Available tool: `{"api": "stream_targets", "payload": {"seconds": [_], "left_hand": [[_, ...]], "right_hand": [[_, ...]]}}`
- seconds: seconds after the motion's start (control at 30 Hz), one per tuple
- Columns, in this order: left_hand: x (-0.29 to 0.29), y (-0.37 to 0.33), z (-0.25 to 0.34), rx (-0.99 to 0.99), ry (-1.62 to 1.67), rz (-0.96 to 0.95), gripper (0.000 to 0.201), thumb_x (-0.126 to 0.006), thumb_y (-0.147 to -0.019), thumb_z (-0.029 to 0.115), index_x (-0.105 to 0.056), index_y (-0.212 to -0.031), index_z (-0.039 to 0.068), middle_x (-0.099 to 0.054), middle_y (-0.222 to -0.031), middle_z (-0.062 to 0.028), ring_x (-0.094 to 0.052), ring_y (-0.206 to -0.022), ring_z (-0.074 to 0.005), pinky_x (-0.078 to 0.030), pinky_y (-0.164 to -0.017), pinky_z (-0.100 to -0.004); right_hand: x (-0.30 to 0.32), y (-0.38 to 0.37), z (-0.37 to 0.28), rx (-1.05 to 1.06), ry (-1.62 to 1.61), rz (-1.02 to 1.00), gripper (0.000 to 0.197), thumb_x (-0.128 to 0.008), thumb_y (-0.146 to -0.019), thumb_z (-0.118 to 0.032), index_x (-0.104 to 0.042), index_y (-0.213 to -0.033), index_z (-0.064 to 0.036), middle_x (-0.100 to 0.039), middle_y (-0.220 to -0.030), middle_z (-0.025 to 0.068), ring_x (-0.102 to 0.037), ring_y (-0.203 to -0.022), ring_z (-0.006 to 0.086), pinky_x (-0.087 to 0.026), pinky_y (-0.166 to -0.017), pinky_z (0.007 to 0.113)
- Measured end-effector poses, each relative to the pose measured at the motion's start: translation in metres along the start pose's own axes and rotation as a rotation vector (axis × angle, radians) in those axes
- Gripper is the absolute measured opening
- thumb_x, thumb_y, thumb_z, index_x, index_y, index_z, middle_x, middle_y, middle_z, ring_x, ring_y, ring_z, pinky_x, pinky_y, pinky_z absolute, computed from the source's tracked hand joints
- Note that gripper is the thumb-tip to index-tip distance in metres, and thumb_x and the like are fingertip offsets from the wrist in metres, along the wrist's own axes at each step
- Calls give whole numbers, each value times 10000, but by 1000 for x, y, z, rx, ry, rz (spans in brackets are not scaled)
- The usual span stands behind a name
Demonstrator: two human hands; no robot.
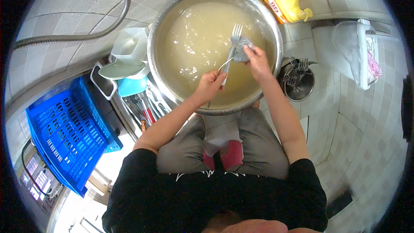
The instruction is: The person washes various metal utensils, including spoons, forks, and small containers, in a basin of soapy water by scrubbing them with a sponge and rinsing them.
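Note:
Over a wide metal basin (156,67) of cloudy water, my left hand (210,87) is closed around the handle end of a fork (236,34). Its tines point away from me, toward the far side. A thin pale loop beside the fork's handle also passes through my left fingers; what it belongs to is unclear. My right hand (258,62) pinches a grey scouring pad (243,50) against the fork just below the tines. Right of the basin, several forks (297,67) stand in a small metal pot (302,88).
A yellow jug (288,1) with a pump stands at the back right. Plastic containers (129,45) and loose utensils (146,105) lie left of the basin, near a blue crate (71,129). A metal hose (118,21) curves at the upper left. A white bin (363,56) stands far right.

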State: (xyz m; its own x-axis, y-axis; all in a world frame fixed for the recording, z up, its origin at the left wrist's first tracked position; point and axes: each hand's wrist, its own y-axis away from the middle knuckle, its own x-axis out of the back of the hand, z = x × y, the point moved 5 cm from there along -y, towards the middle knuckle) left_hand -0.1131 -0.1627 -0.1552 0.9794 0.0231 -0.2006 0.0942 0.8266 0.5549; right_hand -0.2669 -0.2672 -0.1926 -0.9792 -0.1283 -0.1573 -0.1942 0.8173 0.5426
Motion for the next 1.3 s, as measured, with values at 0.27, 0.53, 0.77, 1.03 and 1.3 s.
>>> {"api": "stream_targets", "payload": {"seconds": [0.27,0.53,0.77,1.03,1.3], "left_hand": [[6,-3,-3,-112,-318,21,198,-549,-888,216,-592,-854,26,-481,-573,39,-442,-493,-40,-372,-448,-216],[19,-28,45,69,-121,111,257,-602,-855,325,-675,-842,78,-454,-501,57,-373,-456,-39,-290,-416,-210],[58,-34,85,-67,103,228,316,-499,-909,358,-612,-811,80,-478,-556,49,-432,-515,-65,-348,-493,-234],[53,-43,133,-273,575,155,112,-398,-930,121,-494,-932,63,-608,-920,-99,-574,-941,-236,-432,-844,-383],[-106,2,151,-276,428,-383,257,-367,-812,-86,-461,-986,78,-601,-972,-108,-567,-939,-177,-422,-822,-284]], "right_hand": [[-37,20,-16,-186,15,-346,258,-637,-815,-151,-607,-1040,-29,-631,-844,19,-585,-724,93,-477,-669,234],[-45,23,5,-2,464,-496,204,-652,-777,-168,-625,-918,-22,-629,-747,36,-572,-680,109,-468,-646,269],[-51,43,1,131,880,-560,280,-659,-747,-266,-611,-850,-10,-625,-727,137,-595,-644,250,-467,-638,357],[-38,54,19,102,951,-473,323,-634,-746,-351,-642,-915,-76,-635,-836,164,-606,-769,335,-472,-693,424],[-59,72,-21,7,1536,784,329,-549,-842,-271,-533,-1065,-29,-552,-1067,86,-543,-914,202,-452,-784,320]]}}
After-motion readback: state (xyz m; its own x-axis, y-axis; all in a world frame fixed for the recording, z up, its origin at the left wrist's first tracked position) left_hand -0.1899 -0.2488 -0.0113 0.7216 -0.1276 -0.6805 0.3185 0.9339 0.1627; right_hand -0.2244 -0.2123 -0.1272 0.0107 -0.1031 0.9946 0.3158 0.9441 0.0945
